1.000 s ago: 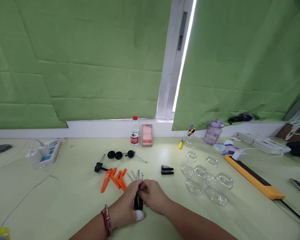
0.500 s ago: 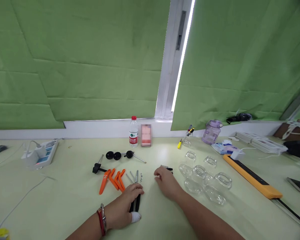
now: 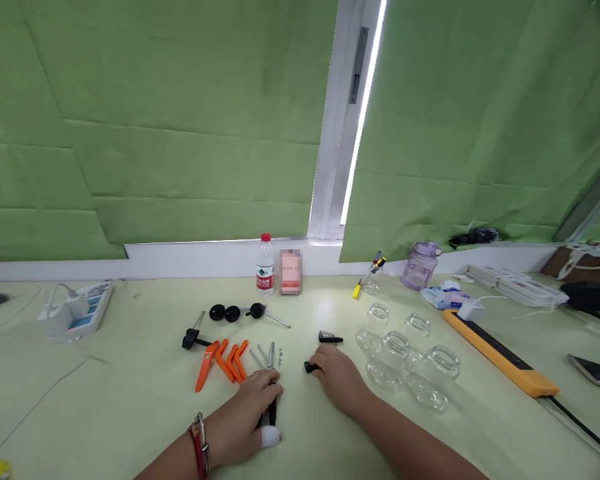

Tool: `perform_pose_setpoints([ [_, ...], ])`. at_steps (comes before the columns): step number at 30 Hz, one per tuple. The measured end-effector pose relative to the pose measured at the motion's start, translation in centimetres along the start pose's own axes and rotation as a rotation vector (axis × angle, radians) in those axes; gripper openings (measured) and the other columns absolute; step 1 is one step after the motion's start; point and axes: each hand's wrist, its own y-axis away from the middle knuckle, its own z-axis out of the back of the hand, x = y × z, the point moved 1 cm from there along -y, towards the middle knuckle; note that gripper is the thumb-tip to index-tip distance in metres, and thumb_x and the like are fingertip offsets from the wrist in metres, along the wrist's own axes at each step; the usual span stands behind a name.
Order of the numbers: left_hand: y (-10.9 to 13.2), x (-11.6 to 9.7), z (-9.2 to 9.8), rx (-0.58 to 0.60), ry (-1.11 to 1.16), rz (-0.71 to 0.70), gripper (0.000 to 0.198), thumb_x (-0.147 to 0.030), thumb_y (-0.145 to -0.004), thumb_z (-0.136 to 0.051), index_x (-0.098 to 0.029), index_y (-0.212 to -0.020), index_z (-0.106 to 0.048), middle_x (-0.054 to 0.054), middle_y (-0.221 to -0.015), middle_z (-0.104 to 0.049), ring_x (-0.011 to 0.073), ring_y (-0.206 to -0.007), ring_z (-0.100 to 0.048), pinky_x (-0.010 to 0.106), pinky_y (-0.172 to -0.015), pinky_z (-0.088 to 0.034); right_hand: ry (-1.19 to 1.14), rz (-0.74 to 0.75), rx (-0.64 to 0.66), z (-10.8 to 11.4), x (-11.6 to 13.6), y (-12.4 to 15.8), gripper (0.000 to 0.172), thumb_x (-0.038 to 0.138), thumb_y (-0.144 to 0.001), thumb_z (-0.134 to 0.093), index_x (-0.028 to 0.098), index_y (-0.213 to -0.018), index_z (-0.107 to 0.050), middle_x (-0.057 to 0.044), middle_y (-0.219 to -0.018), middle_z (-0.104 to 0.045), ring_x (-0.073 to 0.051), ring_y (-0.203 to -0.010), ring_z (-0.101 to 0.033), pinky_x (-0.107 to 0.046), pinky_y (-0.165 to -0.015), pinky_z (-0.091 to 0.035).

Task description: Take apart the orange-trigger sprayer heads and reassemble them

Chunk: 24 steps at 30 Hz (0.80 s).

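My left hand (image 3: 247,417) lies low on the pale green table (image 3: 130,373), fingers wrapped over a black-handled tool (image 3: 271,407) whose metal shaft points away from me. My right hand (image 3: 337,375) rests to its right, fingers closed on a small black bit holder (image 3: 311,367). A second black bit holder (image 3: 329,337) with metal bits lies just beyond that hand. Orange plastic pieces (image 3: 223,359) and loose metal rods and screws (image 3: 270,353) lie just left of and beyond my left hand.
Several clear glass jars (image 3: 405,360) stand right of my right hand. Black round knobs (image 3: 233,312), a water bottle (image 3: 265,265), a power strip (image 3: 77,310), an orange-edged bar (image 3: 500,353), a purple jug (image 3: 419,265) and a small screwdriver (image 3: 365,280) lie farther off.
My right hand left the tool held by both hands, reached out to the black bit holders, and has drawn one back toward me. My left hand stays on the tool.
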Motion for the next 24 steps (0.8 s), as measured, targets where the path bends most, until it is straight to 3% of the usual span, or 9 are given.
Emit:
perform_pose_setpoints([
  [4,-0.3,-0.1,-0.4,-0.144,-0.012,-0.041,0.047,-0.032,-0.078,-0.059,-0.023,-0.123,-0.049,0.011,-0.139,-0.038,0.0305,-0.129,-0.03,0.048,-0.106,-0.029,-0.054,0.056,0.091,-0.3,2.0,1.1,0.018,0.013,-0.08,-0.052,0.02,-0.089,-0.066,-0.006,-0.093,-0.063,-0.02,-0.091,-0.055,-0.027,-0.078,-0.039],
  [7,-0.6,-0.7,-0.7,-0.252,-0.036,-0.063,0.043,-0.026,-0.081,-0.054,-0.021,-0.124,-0.047,0.012,-0.13,-0.048,0.0279,-0.121,-0.039,0.046,-0.103,-0.032,-0.261,0.098,0.093,-0.7,3.1,1.7,0.018,0.01,-0.077,-0.052,0.019,-0.087,-0.064,-0.004,-0.091,-0.062,-0.018,-0.089,-0.055,-0.025,-0.078,-0.039],
  [12,-1.2,-2.3,-1.0,-0.273,-0.045,-0.089,0.023,-0.016,-0.082,-0.046,-0.023,-0.101,-0.057,0.005,-0.093,-0.063,0.0215,-0.088,-0.052,0.037,-0.082,-0.042,-0.698,0.046,0.103,-1.8,3.7,1.9,0.015,0.01,-0.073,-0.053,0.02,-0.082,-0.06,0.001,-0.086,-0.06,-0.015,-0.082,-0.054,-0.024,-0.074,-0.041],
  [16,-1.6,-2.7,-1.1,-0.311,-0.051,-0.114,0.02,-0.014,-0.084,-0.042,-0.022,-0.092,-0.059,0.003,-0.082,-0.064,0.0187,-0.077,-0.054,0.036,-0.081,-0.04,-0.861,-0.003,0.142,-2.3,3.1,1.7,0.011,0.014,-0.074,-0.054,0.019,-0.083,-0.06,0.001,-0.078,-0.061,-0.014,-0.076,-0.055,-0.024,-0.071,-0.042],
  [19,-1.6,-2.5,-1.3,-0.333,-0.035,-0.118,0.018,-0.02,-0.086,-0.044,-0.022,-0.094,-0.06,0.004,-0.084,-0.064,0.0196,-0.081,-0.054,0.036,-0.082,-0.04,-0.72,0.001,0.125,-1.5,2.0,1.1,0.011,0.015,-0.075,-0.054,0.019,-0.082,-0.062,0.0,-0.081,-0.063,-0.015,-0.077,-0.056,-0.024,-0.07,-0.043],
  [23,-1.5,-2.1,-1.4,-0.357,0.016,-0.077,0.018,-0.024,-0.085,-0.046,-0.023,-0.096,-0.061,0.004,-0.084,-0.064,0.0206,-0.084,-0.054,0.035,-0.082,-0.042,-0.3,-0.066,-0.192,0.6,-0.5,-0.2,0.021,0.008,-0.08,-0.045,0.018,-0.088,-0.063,-0.006,-0.097,-0.062,-0.018,-0.091,-0.054,-0.027,-0.083,-0.04],
  [24,-1.5,-2.1,-1.3,-0.361,0.038,-0.06,0.018,-0.024,-0.085,-0.047,-0.023,-0.095,-0.062,0.004,-0.084,-0.063,0.0206,-0.084,-0.054,0.035,-0.081,-0.043,-0.201,-0.091,-0.22,0.9,-1.2,-0.6,0.024,0.006,-0.08,-0.043,0.017,-0.089,-0.063,-0.006,-0.098,-0.062,-0.018,-0.093,-0.053,-0.027,-0.083,-0.039],
])
